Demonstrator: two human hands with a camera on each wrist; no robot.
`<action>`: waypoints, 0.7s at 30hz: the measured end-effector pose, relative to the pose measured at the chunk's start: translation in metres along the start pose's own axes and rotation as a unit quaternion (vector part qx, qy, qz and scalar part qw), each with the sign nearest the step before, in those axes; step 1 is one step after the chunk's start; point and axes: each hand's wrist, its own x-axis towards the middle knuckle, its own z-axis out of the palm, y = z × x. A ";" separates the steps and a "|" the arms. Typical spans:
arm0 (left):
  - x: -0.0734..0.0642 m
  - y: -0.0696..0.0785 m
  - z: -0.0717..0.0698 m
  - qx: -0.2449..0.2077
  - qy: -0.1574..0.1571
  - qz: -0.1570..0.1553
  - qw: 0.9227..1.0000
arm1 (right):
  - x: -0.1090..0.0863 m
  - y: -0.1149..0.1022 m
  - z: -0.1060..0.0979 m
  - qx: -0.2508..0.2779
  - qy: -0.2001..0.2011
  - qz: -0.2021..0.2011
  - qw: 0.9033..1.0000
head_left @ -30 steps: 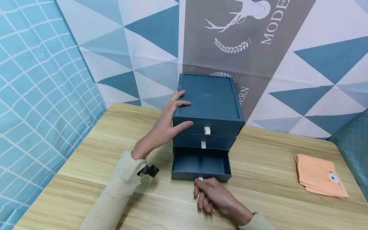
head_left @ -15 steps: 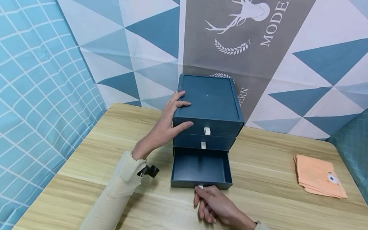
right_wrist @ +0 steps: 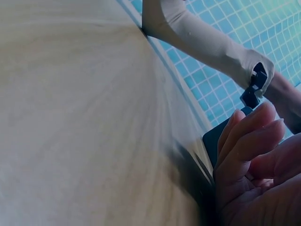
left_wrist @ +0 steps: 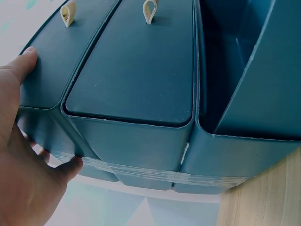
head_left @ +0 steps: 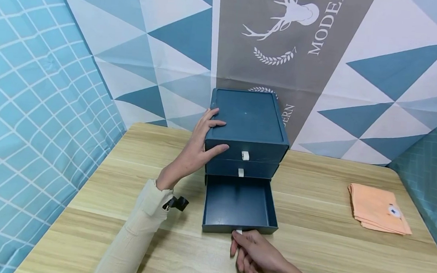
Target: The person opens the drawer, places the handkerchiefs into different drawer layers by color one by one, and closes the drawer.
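A dark blue three-drawer cabinet (head_left: 247,117) stands at the back of the table. Its bottom drawer (head_left: 237,205) is pulled far out, and the inside shows bare. At the drawer's front, my right hand (head_left: 259,253) pinches the white pull tab (head_left: 239,231) between thumb and index finger, the other fingers loosely bent below. My left hand (head_left: 198,145) rests spread against the cabinet's upper left corner, fingertips on the top and thumb on the front. In the left wrist view, the two upper drawers (left_wrist: 136,70) are closed, with pale loop tabs (left_wrist: 149,12).
A folded orange cloth (head_left: 377,209) with a small bear face lies on the right of the wooden table (head_left: 311,231). Patterned wall fabric (head_left: 181,29) hangs right behind the cabinet, and blue checked fabric (head_left: 30,107) borders the left side.
My right hand has moved toward me, drawing the bottom drawer further out by its tab. The left hand keeps its place on the cabinet.
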 end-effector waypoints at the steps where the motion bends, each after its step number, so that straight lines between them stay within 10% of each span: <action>1: 0.000 0.000 0.000 -0.001 0.000 -0.001 1.000 | -0.001 0.001 0.001 0.002 -0.001 0.000 1.000; 21: 0.000 0.010 0.000 -0.012 0.003 0.002 1.000 | -0.019 0.016 0.017 -0.034 0.029 0.018 0.999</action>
